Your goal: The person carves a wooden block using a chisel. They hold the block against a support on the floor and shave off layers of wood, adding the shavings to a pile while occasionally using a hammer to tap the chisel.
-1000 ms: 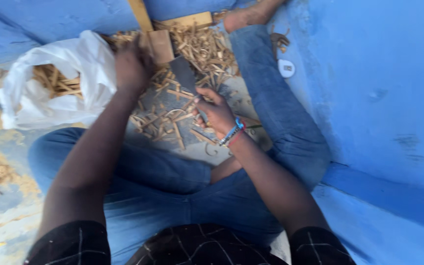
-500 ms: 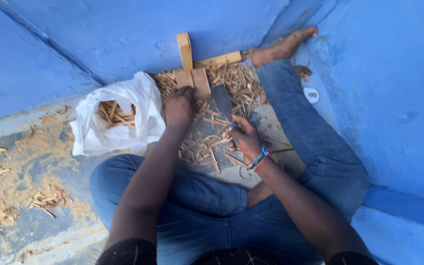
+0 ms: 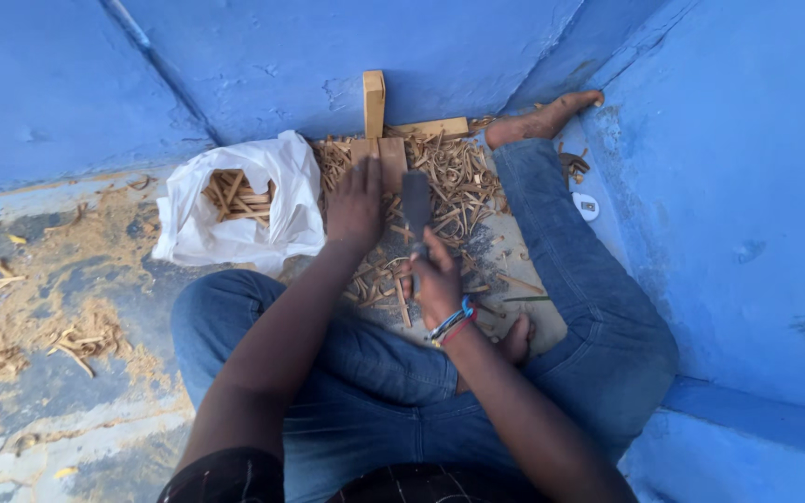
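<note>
Left hand (image 3: 356,200) flat, fingers together, on wooden block (image 3: 379,156). Right hand (image 3: 435,279) clamped around dark blade (image 3: 416,207) above wood splints (image 3: 458,177).

- Dark flat blade (image 3: 416,207): broad and grey-black, held upright, tip pointing away toward the wall, above the chip pile.
- Small wooden block (image 3: 382,160): pale tan, flat on the floor among wood chips (image 3: 454,182), partly covered at its near-left edge.

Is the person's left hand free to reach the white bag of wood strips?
Probably yes: the left hand rests on the wooden block, right beside the open white bag, with nothing between them.
</note>
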